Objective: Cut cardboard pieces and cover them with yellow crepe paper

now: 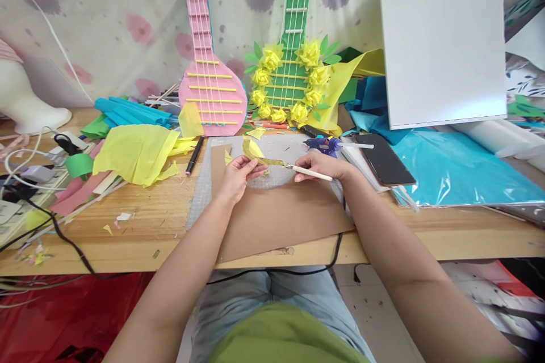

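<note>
My left hand [239,177] pinches a thin curved yellow strip [272,162] between thumb and fingers. The strip has dark, uneven edges and reaches across towards my right hand [317,165]. That hand is closed on a slim white-handled tool [313,173], whose small metal tip meets the strip's right end. I cannot make out the tip's exact kind. Just beyond my left fingers is a piece of yellow paper [252,148]. Below both hands lies a brown cardboard sheet [281,215] with a curved cutout, on a grey cutting mat [198,204].
A blue glue gun [323,146] and a phone [385,159] lie right of my hands. Behind stand a pink paper instrument [213,88] and a green one [289,76] with yellow flowers. Yellow paper [136,150], a black marker [195,156] and cables [63,232] are left.
</note>
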### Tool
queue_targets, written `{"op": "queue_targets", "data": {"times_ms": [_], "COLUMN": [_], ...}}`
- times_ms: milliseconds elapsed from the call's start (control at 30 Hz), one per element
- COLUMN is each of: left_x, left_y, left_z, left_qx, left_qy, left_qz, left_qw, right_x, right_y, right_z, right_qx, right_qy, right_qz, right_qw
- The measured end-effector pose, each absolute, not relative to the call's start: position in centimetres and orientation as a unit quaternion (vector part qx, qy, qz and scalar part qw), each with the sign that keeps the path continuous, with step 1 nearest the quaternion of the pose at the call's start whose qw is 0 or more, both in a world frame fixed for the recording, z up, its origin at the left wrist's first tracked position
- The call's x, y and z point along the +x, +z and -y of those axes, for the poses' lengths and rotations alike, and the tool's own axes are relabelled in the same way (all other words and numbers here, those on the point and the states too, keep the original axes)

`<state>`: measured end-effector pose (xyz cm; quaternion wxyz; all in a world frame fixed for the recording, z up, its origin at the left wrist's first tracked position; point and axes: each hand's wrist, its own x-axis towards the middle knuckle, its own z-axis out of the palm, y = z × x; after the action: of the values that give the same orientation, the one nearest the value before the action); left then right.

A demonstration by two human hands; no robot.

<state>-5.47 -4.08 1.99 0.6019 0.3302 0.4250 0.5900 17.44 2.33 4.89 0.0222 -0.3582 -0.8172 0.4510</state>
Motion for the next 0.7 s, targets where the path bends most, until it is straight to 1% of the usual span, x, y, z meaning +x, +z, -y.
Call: {"op": "queue_targets", "data": {"times_ms": [200, 467, 700], "left_x": [-5.45, -5.60, -5.61], "left_y": [2.03, 1.91, 1.94], "left_z": [4.11, 4.00, 4.05], "left_qx": [0.322, 0.327, 0.338], "left_qy": [0.592, 0.601, 0.599], "left_qz": [-0.429, -0.423, -0.415], "left_qw": [0.602, 0.595, 0.596], "right_x": [17.42, 17.40, 17.55], "right_y": [4.82, 5.04, 5.03], "right_z": [-2.39, -2.11, -2.14], "right_qx": [-0.363, -0.359, -0.344], "right_qy": [0.413, 0.447, 0.460], "right_qz": [0.834, 0.819, 0.818], "right_qw": [0.035, 0.012, 0.020]}}
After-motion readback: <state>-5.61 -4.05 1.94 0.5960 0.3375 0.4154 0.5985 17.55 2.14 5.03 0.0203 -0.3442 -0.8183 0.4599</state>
